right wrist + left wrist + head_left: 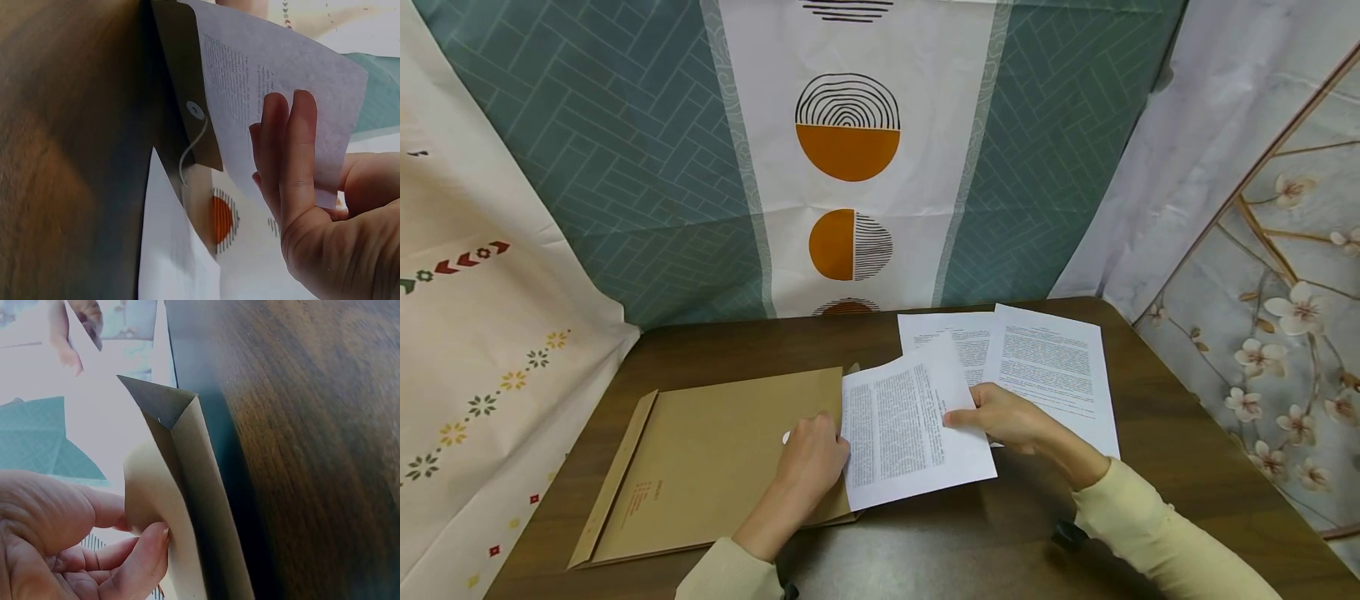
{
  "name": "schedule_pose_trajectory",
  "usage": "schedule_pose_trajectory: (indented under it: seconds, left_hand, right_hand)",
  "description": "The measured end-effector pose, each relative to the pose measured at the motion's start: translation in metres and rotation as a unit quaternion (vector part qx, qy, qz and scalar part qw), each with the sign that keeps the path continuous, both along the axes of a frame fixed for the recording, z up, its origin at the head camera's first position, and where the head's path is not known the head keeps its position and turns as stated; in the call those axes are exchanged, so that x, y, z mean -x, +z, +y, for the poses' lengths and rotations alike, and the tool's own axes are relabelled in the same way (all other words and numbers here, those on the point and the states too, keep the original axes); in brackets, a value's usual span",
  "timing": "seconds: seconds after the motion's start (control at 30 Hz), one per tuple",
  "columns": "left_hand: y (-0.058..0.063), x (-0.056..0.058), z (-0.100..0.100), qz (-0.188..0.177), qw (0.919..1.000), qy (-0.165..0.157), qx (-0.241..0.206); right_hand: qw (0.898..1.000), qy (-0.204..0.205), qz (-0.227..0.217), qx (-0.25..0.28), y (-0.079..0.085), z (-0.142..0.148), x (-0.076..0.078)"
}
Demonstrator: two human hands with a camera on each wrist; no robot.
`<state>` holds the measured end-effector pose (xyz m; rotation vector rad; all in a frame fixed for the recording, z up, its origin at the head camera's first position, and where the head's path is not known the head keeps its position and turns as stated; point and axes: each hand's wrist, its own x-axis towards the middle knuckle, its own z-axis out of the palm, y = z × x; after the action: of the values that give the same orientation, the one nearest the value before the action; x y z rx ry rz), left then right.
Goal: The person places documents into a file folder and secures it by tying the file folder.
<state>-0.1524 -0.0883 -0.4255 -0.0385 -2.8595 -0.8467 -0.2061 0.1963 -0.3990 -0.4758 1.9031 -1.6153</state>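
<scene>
A brown paper envelope (715, 458) lies on the table with its mouth toward the right. At that mouth my left hand (812, 467) pinches the upper layer between thumb and fingers, and the left wrist view shows the side of the envelope (162, 475) gaping. My right hand (1011, 417) holds a printed sheet (895, 425) by its right side, thumb on top and fingers beneath. The sheet's left edge is right at the envelope mouth. Under the sheet, the right wrist view shows the envelope's flap (181, 62) with a round button (195, 110) and a string (187, 153).
Two more printed pages, a left one (955, 333) and a right one (1048, 367), overlap at the back right of the dark wooden table (925, 558). Patterned cloth (685, 167) hangs behind the table, with more cloth at both sides.
</scene>
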Motion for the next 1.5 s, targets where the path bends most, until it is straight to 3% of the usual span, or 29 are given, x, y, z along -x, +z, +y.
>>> schedule_pose_trajectory:
  seconds: [0.5, 0.97, 1.5]
  left_hand:
    - [-0.002, 0.000, 0.000, 0.000, 1.0000, -0.004, -0.005]
    - [-0.002, 0.000, 0.001, 0.008, 0.9999, -0.009, 0.000]
    - [-0.002, 0.000, 0.001, 0.005, 1.0000, -0.007, 0.003]
  right_hand:
    - [1.000, 0.010, -0.012, 0.006, -0.011, -0.019, -0.001]
    - [0.999, -0.028, 0.003, -0.034, 0.006, 0.004, 0.004]
    - [0.999, -0.003, 0.022, -0.038, -0.004, -0.032, 0.006]
